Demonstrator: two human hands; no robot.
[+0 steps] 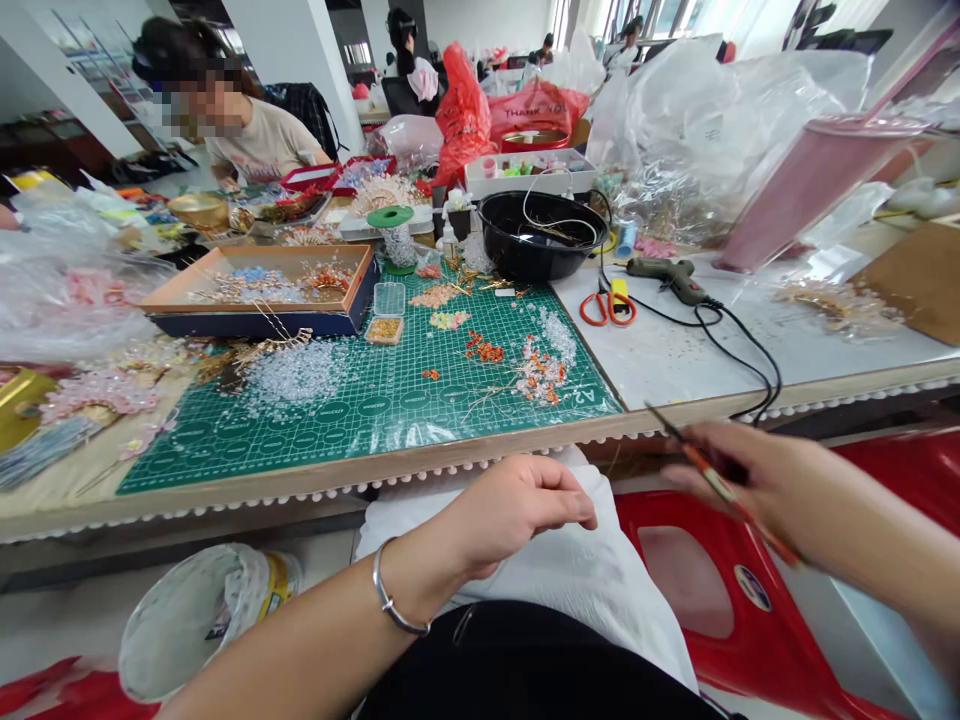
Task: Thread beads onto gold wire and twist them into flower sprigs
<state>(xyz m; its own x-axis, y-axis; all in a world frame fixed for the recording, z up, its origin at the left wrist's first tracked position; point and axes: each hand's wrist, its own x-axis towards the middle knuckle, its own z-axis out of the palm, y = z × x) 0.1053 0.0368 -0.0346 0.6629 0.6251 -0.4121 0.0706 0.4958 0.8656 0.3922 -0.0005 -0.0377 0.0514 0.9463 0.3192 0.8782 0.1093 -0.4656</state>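
My left hand (521, 505), with a silver bangle on its wrist, hangs over my lap just off the table's front edge. Its fingers are curled and pressed together; whatever they may hold is hidden. To the right, my right hand (739, 475) is closed around orange-handled pliers (701, 462), blurred, with a dark pointed tip aimed up and left. On the green cutting mat (375, 400) lie clear beads (296, 378), orange flower pieces (486, 348) and a beaded orange-and-clear spray (541, 372). A small clear box (385, 330) holds gold-coloured bits.
A cardboard tray (259, 318) of beaded pieces, a green spool (394, 225) and a black bowl (544, 240) stand behind. Orange-handled scissors (606, 308) and a corded glue gun (671, 278) lie right. A red stool (720, 590) and a bin (199, 625) are below. A co-worker (262, 140) sits opposite.
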